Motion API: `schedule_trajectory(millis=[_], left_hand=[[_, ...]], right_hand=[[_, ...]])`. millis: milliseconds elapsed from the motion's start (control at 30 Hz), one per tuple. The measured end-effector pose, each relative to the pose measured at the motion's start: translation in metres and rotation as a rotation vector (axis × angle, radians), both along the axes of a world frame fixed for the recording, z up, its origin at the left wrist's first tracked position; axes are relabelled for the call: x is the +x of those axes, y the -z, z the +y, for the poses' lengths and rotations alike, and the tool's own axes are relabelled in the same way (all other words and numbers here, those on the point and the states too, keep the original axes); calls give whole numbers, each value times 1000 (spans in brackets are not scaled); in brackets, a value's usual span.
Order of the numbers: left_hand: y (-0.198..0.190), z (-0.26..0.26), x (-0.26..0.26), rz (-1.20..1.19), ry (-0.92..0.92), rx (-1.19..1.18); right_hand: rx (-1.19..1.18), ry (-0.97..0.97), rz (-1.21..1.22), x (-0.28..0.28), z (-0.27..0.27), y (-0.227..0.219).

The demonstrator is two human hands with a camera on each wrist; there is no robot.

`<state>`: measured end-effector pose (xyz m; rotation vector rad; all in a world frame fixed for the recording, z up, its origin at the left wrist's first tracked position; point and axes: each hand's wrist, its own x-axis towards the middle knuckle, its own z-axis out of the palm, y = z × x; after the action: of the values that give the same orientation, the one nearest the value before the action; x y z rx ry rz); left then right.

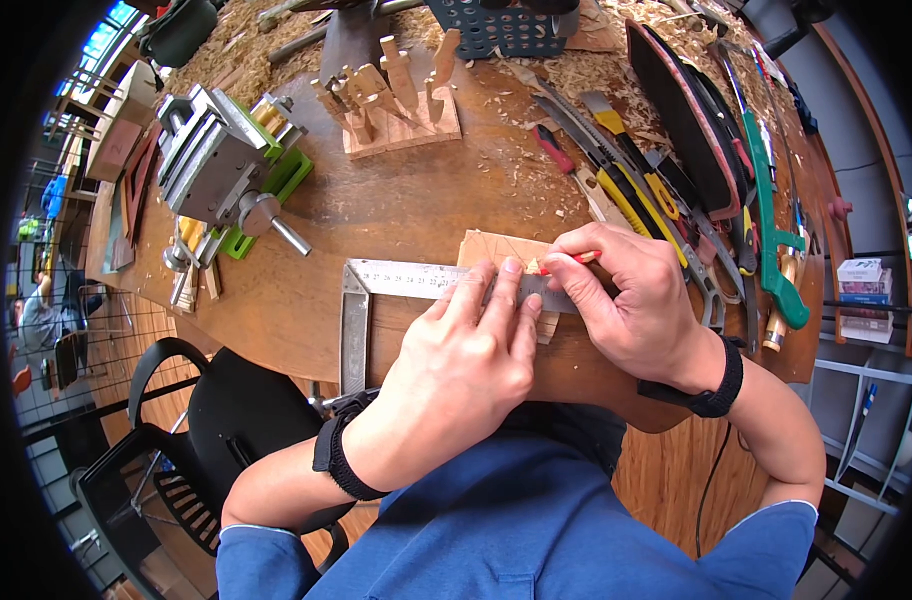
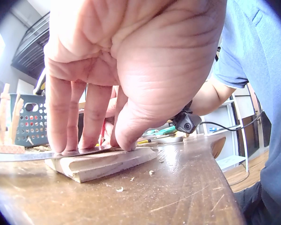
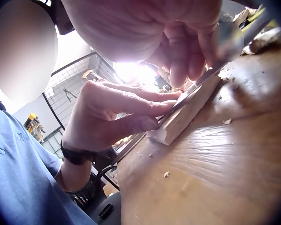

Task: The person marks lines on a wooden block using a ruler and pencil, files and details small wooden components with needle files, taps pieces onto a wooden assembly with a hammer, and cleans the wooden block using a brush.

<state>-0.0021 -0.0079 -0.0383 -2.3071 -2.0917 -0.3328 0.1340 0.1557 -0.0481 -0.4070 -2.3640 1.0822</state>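
My left hand presses down on the steel blade of a try square with its fingers extended. Under the blade lies a flat, pale wood block, also visible in the left wrist view beneath the fingertips. The square's thick stock points toward the body at the left end. My right hand pinches a red pencil between thumb and fingers, its tip close over the block beside the blade. In the right wrist view both hands meet over the block, where the pencil is mostly hidden.
A grey vise stands at the table's left. Behind the work, a wooden rack holds several wood-handled tools. Cutters and a yellow-handled knife lie right, near a green-handled saw. A blue basket and shavings are at the back.
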Motion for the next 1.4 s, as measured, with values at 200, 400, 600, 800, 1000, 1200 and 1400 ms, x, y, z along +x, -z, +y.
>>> schedule_trajectory(millis=[200,400,600,800,1000,1200,1400], left_hand=[[0,1,1,5,-1,1],[-1,0,0,8,-1,1],[-1,0,0,12,2,-1],[0,1,0,12,5,-2],[-1,0,0,3,6,3],[1,-1,1,13,6,15],[3,-3,3,24,10,30]], right_hand=[[28,-22,59,-1,0,2],[18,-15,36,0,2,0],[22,-11,11,1,2,-3],[42,-26,47,0,4,0],[-8,3,57,-1,1,2],[56,-18,56,-1,3,4],[64,-12,76,-2,2,5]])
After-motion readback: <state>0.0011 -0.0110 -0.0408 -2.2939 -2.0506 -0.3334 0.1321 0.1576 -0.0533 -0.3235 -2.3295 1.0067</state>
